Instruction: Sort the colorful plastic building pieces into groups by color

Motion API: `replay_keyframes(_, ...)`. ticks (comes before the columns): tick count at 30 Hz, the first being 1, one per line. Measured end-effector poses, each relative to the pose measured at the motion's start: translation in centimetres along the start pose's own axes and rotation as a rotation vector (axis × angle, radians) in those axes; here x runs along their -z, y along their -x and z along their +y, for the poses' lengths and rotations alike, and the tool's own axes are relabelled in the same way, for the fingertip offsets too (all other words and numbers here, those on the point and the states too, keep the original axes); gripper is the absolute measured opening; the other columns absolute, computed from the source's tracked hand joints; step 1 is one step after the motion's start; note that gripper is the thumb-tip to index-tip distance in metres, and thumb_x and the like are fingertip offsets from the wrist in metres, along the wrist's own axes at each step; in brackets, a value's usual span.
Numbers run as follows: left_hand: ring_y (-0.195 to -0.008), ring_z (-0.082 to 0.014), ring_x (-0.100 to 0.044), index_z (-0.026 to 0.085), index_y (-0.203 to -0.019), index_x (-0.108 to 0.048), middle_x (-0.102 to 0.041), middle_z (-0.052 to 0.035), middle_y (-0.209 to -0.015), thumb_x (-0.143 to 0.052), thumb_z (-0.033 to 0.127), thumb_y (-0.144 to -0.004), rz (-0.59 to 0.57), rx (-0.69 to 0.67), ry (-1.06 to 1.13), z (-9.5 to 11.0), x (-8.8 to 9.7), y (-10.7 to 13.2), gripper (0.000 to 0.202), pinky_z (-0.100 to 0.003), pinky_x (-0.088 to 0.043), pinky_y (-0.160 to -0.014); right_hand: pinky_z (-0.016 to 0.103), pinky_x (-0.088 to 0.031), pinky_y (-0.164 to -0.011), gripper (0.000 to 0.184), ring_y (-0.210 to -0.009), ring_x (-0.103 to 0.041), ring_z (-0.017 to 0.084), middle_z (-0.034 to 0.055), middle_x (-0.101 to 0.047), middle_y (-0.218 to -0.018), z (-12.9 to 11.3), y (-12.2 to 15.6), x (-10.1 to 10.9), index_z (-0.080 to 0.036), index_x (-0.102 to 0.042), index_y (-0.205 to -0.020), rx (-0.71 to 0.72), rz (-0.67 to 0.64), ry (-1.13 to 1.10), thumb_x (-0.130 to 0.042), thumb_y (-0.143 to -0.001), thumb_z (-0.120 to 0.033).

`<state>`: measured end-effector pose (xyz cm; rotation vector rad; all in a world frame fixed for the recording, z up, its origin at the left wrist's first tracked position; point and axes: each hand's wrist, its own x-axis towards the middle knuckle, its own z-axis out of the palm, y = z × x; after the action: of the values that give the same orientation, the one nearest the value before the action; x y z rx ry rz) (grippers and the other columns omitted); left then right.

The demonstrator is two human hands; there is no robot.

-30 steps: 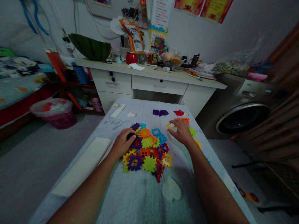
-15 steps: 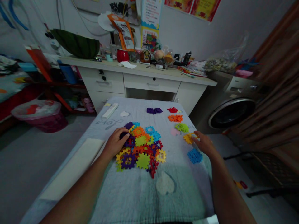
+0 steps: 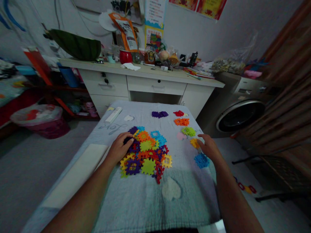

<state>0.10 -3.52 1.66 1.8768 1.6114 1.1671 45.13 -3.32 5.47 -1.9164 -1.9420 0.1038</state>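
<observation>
A heap of flat, notched plastic tiles in many colours lies on a table covered with a pale blue cloth. My left hand rests on the heap's left side, fingers curled over a dark purple tile. My right hand lies flat, fingers apart, at the cloth's right edge, touching a small yellow stack just above a blue stack. Sorted small stacks run along the right: green, orange, red and purple.
A white desk with drawers, a watermelon half and clutter stands behind the table. A washing machine is to the right, a pink bin to the left. A white slab lies on the cloth's left edge.
My right hand moved from the far middle of the cloth to its right edge, uncovering the orange and green stacks, and set a yellow tile on the yellow stack. My left hand stayed put.
</observation>
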Motion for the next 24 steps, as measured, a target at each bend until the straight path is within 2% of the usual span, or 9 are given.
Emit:
replay_keyframes(2, -0.116, -0.0240, -0.056, 0.022, -0.101, -0.066, -0.062, -0.0071, -0.118, -0.050, 0.048, -0.088, -0.002, 0.003, 0.006, 0.1, 0.1, 0.0, 0.033, -0.041, -0.040, -0.107, 0.045, -0.042, -0.104, 0.037, -0.117, -0.058, 0.028, 0.0166, -0.064, -0.123, -2.5, -0.3, 0.0, -0.014, -0.063, -0.118, 0.105, -0.023, -0.055, -0.050, -0.089, -0.031)
replay_keyframes(5, -0.116, -0.0240, -0.056, 0.021, -0.101, -0.066, -0.062, -0.0071, -0.117, -0.048, 0.050, -0.089, 0.002, 0.020, 0.020, 0.2, 0.1, 0.1, 0.036, -0.041, -0.040, -0.107, 0.039, -0.045, -0.101, 0.034, -0.114, -0.060, 0.023, 0.0125, -0.065, -0.122, -7.6, -0.8, -0.7, -0.016, -0.062, -0.120, 0.297, -0.160, -0.160, -0.049, -0.092, -0.029)
replay_keyframes(8, -0.117, -0.0242, -0.056, 0.022, -0.101, -0.067, -0.061, -0.0071, -0.118, -0.049, 0.050, -0.088, 0.007, 0.020, 0.032, 0.4, 0.1, 0.2, 0.035, -0.042, -0.040, -0.108, 0.036, -0.043, -0.101, 0.031, -0.112, -0.060, 0.021, 0.0111, -0.067, -0.119, -12.5, -1.4, -2.5, -0.016, -0.064, -0.117, 0.407, -0.282, -0.162, -0.050, -0.091, -0.021)
replay_keyframes(11, -0.120, -0.0247, -0.054, 0.023, -0.102, -0.066, -0.060, -0.0073, -0.122, -0.055, 0.049, -0.085, 0.006, 0.006, 0.030, 0.5, 0.1, 0.4, 0.033, -0.043, -0.039, -0.109, 0.034, -0.039, -0.104, 0.039, -0.118, -0.055, 0.020, 0.0108, -0.064, -0.125, -15.6, -2.5, -4.7, -0.015, -0.064, -0.120, 0.471, -0.316, -0.096, -0.048, -0.085, -0.008)
replay_keyframes(13, -0.120, -0.0250, -0.054, 0.023, -0.102, -0.066, -0.059, -0.0076, -0.123, -0.058, 0.047, -0.082, 0.002, 0.005, 0.026, 0.6, 0.1, 0.5, 0.032, -0.043, -0.039, -0.109, 0.033, -0.037, -0.103, 0.046, -0.121, -0.052, 0.020, 0.0108, -0.059, -0.133, -16.7, -3.3, -6.0, -0.017, -0.064, -0.123, 0.460, -0.315, -0.026, -0.046, -0.084, -0.004)
replay_keyframes(17, -0.119, -0.0250, -0.055, 0.023, -0.100, -0.065, -0.059, -0.0071, -0.121, -0.059, 0.045, -0.080, 0.014, 0.009, 0.025, 0.5, 0.1, 0.5, 0.030, -0.043, -0.040, -0.108, 0.036, -0.040, -0.097, 0.042, -0.118, -0.052, 0.024, 0.0086, -0.052, -0.140, -17.1, -4.3, -7.4, -0.027, -0.064, -0.125, 0.389, -0.358, 0.116, -0.049, -0.089, -0.014)
replay_keyframes(20, -0.119, -0.0250, -0.055, 0.023, -0.101, -0.065, -0.059, -0.0068, -0.121, -0.059, 0.043, -0.080, 0.015, 0.009, 0.026, 0.5, 0.1, 0.5, 0.029, -0.043, -0.041, -0.108, 0.036, -0.040, -0.096, 0.035, -0.116, -0.052, 0.023, 0.0095, -0.054, -0.135, -16.9, -4.4, -7.4, -0.026, -0.069, -0.117, 0.386, -0.341, 0.100, -0.051, -0.089, -0.015)
replay_keyframes(24, -0.119, -0.0251, -0.055, 0.023, -0.101, -0.065, -0.059, -0.0069, -0.121, -0.060, 0.043, -0.080, 0.010, 0.008, 0.023, 0.4, 0.1, 0.4, 0.030, -0.043, -0.040, -0.108, 0.033, -0.039, -0.099, 0.027, -0.114, -0.053, 0.020, 0.0110, -0.059, -0.124, -16.4, -4.1, -6.1, -0.019, -0.071, -0.108, 0.402, -0.234, -0.057, -0.054, -0.087, -0.012)
